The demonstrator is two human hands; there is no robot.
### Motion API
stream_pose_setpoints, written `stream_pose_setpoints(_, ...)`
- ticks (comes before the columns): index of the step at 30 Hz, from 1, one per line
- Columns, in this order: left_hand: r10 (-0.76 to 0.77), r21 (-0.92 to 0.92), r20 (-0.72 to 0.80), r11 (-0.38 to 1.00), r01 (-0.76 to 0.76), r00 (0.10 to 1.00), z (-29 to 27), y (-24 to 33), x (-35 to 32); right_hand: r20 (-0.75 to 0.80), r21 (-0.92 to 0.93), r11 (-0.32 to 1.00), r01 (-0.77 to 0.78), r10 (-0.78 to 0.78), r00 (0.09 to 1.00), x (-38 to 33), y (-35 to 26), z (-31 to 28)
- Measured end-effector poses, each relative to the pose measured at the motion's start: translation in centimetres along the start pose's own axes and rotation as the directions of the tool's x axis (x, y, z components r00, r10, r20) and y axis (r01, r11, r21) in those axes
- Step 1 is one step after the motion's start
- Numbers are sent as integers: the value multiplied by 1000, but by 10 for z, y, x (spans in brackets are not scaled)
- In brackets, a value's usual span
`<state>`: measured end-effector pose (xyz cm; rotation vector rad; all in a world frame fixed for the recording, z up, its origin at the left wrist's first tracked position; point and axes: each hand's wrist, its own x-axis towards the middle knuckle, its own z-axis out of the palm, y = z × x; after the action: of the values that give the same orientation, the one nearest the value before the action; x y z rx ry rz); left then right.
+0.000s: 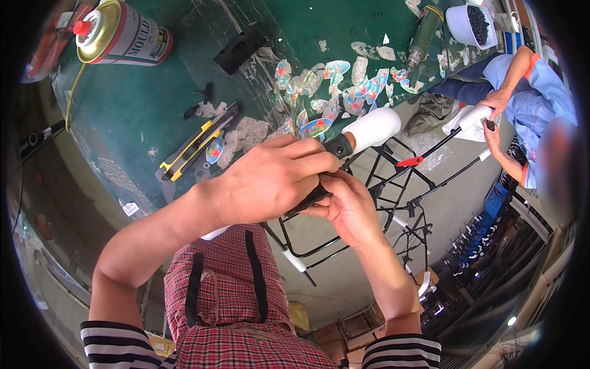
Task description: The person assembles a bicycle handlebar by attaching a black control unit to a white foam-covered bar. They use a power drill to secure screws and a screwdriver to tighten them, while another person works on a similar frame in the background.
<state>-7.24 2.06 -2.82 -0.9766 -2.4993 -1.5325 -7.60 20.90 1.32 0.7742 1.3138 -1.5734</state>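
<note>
Both hands meet in the middle of the view, at the near edge of the green table. My left hand (270, 178) is closed, its fingers bent over a dark part (312, 198) of a black tubular frame (295, 249). My right hand (347, 206) pinches the same part from the right, thumb and fingertips close to the left hand's fingers. The fingers hide most of this part. Just beyond them, a black collar (338, 146) joins a white rounded sleeve (376, 127). A red lever (410, 162) sits on the frame to the right.
On the green table (184, 37) lie a yellow-black utility knife (200, 142), a hammer (239, 49), scattered stickers (316, 128), a power driver (425, 34) and a tub of black pieces (470, 27). A spray can (123, 34) stands far left. At right, a co-worker (531, 92) holds white-sleeved tubes.
</note>
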Motion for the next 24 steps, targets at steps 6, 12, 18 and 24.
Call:
stream_pose_setpoints(6, -346, -155, -49, 929, 335, 937, 2, 11, -9, 7, 22, 1000, 13, -13, 1000, 2, 0, -2)
stream_pose_setpoints(12, -610, -419, 5, 719, 555, 793, 16, 11, -15, 2, -15, 1000, -10, 10, 1000, 3, -2, -2)
stream_pose_setpoints(18, -750, -421, 303, 448, 789, 588, 4, 5, -8, -2, -15, 999, -43, 43, 999, 6, -3, -5)
stream_pose_setpoints(24, -741, -430, 429, 336, 838, 517, 6, -2, -9, 51, 58, 998, -8, 5, 999, 2, 1, -9)
